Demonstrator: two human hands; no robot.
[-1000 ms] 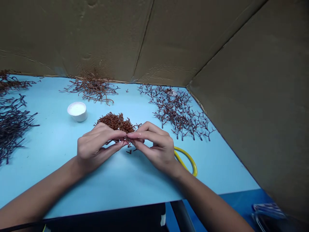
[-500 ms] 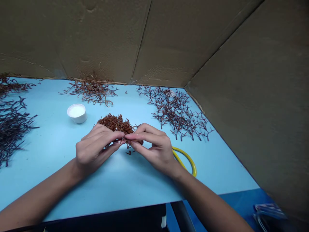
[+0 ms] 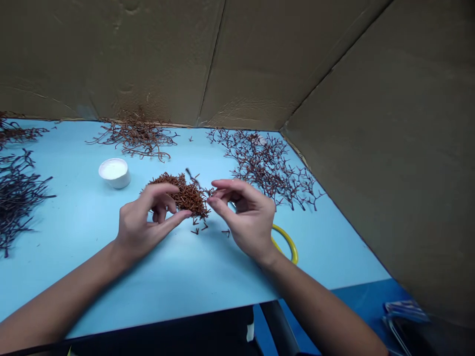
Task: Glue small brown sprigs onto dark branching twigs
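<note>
one twig (image 3: 191,176) is pinched in the grip of the right hand (image 3: 249,216), its long axis toward ten o'clock; the left hand (image 3: 143,225), thumb and forefinger parted, sits farther off at eight o'clock.

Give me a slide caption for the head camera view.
The right hand holds a dark twig-like piece; the open left hand is beside a brown pile on the blue table.

Brown cardboard walls (image 3: 156,54) border a light-blue table (image 3: 185,277).
</note>
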